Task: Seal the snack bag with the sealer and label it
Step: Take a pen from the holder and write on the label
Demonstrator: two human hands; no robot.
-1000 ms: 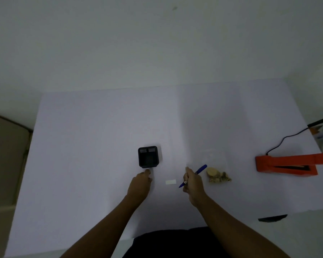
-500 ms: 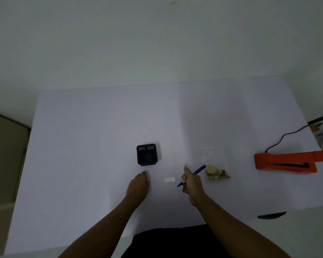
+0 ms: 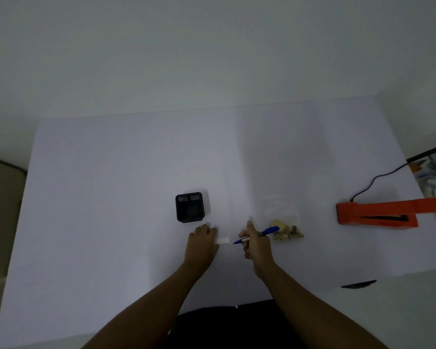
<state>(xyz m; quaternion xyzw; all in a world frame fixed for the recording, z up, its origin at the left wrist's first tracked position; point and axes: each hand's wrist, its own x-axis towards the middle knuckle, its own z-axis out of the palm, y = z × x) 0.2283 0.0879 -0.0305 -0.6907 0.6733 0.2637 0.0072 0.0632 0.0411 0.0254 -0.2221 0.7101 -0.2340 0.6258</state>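
A clear snack bag (image 3: 282,222) with tan snacks at its near end lies flat on the white table (image 3: 111,185), right of centre. The orange sealer (image 3: 378,214) stands further right with its arm raised. A small white label (image 3: 223,240) lies between my hands. My left hand (image 3: 202,241) rests flat on the table, its fingertips touching the label's left edge. My right hand (image 3: 256,244) holds a blue pen (image 3: 258,234), the tip pointing left just beside the label's right edge.
A black square holder (image 3: 189,207) stands just beyond my left hand. The sealer's black cord (image 3: 378,180) runs off the table's right edge toward clutter there. A dark flat object (image 3: 359,283) sits at the near right table edge.
My left hand has slid right until it touches the label. The right hand with the pen has barely moved; its tip is a little closer to the label.
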